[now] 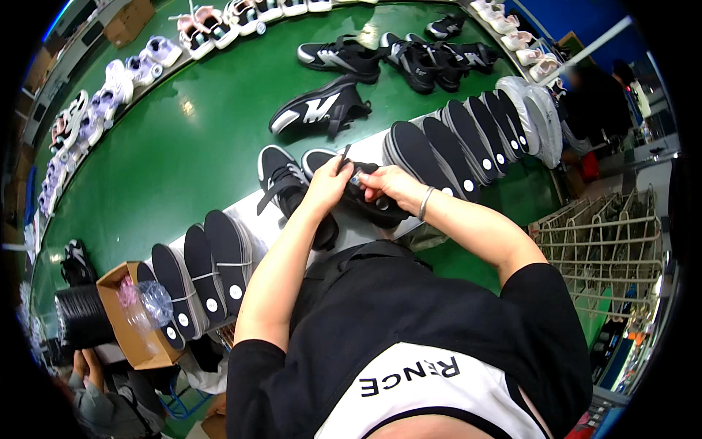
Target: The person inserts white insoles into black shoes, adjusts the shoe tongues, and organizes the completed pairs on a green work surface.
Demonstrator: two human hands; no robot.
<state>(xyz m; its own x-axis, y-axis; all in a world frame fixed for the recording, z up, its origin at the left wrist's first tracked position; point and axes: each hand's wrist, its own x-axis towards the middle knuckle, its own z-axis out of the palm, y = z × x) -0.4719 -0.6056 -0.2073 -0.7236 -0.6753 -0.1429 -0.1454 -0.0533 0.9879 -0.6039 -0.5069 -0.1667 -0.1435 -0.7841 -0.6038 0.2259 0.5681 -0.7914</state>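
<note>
A black sneaker with a pale toe stands on the white strip in front of me, partly hidden by my hands. My left hand is closed at its upper side, and a narrow black strap sticks up from between the fingers. Over the shoe's opening, my right hand is in a pinch beside a small blue-and-white piece; what the fingertips grip is too small to make out. Just left of this shoe is a second black sneaker, its strap hanging loose to the side.
Bundled black insoles line the strip at left, and more insole stacks at right. Beyond lie a black sneaker and several others on the green table. A cardboard box stands lower left, a wire rack at right.
</note>
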